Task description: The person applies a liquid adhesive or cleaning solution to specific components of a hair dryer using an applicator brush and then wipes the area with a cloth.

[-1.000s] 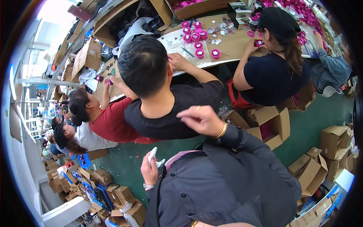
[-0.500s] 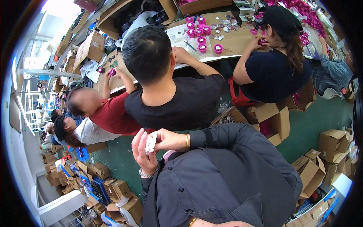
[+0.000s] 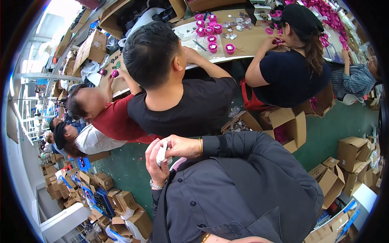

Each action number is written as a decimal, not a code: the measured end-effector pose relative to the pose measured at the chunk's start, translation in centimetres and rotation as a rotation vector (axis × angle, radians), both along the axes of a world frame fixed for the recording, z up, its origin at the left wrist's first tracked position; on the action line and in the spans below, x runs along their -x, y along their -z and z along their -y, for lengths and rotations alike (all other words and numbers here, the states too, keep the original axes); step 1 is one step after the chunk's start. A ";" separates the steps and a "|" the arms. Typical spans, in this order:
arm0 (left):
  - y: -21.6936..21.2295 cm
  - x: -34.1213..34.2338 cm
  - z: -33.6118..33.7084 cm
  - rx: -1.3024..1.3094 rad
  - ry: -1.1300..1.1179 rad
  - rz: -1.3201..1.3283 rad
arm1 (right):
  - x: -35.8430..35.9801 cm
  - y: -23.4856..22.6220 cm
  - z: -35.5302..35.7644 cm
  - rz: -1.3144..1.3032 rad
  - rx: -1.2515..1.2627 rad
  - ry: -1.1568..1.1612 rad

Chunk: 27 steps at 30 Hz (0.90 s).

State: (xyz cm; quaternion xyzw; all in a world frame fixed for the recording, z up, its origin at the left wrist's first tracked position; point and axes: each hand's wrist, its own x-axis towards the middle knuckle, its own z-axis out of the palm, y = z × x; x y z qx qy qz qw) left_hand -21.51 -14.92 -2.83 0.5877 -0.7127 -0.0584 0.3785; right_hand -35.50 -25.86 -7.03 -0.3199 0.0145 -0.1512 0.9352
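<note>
My left hand, with a watch on its wrist, is raised in front of my dark grey shirt and curls around a small white object. My right hand, with a gold bangle on its wrist, reaches across from the right and pinches the top of the same object. What the white object is I cannot tell. Both hands hover just behind the back of a seated person in a black T-shirt.
Several people sit at a long workbench with pink round parts. Open cardboard boxes stand on the green floor, more at the right and lower left. A wrist with a gold bangle shows at the bottom edge.
My right hand came down from its raised spot to meet my left hand. Both now hold the white object, and my left hand has lifted closer to the seated person's back.
</note>
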 end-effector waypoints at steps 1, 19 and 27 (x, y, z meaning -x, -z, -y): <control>0.1 0.0 0.0 -0.001 0.003 -0.001 | 0.1 0.0 0.1 0.001 -0.004 -0.011; -0.8 0.1 0.3 -0.050 -0.032 -0.010 | 3.4 -0.9 3.0 -0.048 0.435 0.154; 0.6 -3.3 -5.5 -0.090 -0.547 0.051 | 13.6 6.1 25.1 -0.761 0.843 1.145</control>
